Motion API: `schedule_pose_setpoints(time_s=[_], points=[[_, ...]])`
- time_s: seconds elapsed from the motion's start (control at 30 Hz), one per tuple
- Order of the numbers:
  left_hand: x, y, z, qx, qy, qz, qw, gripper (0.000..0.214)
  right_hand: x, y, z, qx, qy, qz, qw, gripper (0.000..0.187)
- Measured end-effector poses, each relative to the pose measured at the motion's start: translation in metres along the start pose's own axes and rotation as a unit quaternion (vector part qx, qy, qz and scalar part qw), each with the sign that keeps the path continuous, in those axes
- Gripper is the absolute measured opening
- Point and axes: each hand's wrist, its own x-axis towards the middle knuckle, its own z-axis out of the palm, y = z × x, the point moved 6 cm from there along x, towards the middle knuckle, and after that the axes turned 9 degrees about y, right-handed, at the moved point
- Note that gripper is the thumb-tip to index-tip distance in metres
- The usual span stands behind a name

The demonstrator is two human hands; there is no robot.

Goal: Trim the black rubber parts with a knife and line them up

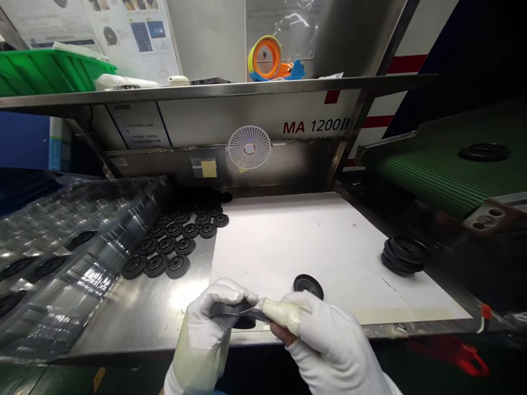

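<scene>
My left hand (208, 329) and my right hand (321, 340), both in white gloves with pale fingertip covers, pinch a thin dark rubber piece (234, 311) between them. A glint of metal shows along its edge, and its exact shape is hidden by my fingers. Just past my right fingers, a black ribbed disc (308, 286) lies on a white sheet (288, 241). Another dark disc (245, 323) sits partly hidden beneath my hands. Several similar discs (173, 241) form a cluster on the steel table (140, 312), and a stack (404, 255) lies at right.
A clear plastic tray (61, 247) holding dark discs lies at left. A green ribbed conveyor belt (436, 175) with a disc (484, 152) runs at right. Above stand a steel shelf (206, 90), a white fan (249, 147), a green crate (49, 71) and a tape roll (265, 57).
</scene>
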Motion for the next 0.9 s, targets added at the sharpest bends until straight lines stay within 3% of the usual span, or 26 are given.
schedule_pose_setpoints(time_s=[0.3, 0.47, 0.9], points=[[-0.003, 0.007, 0.005, 0.024, -0.036, 0.022, 0.999, 0.021, -0.002, -0.003, -0.004, -0.030, -0.015, -0.020, 0.999, 0.040], [-0.005, 0.007, 0.005, 0.023, -0.053, 0.033, 0.998, 0.023, -0.003, -0.004, -0.002, -0.020, -0.016, -0.006, 1.000, 0.030], [-0.003, 0.008, 0.009, 0.005, -0.053, 0.050, 0.997, 0.022, -0.002, -0.005, -0.005, -0.012, -0.014, 0.006, 1.000, 0.029]])
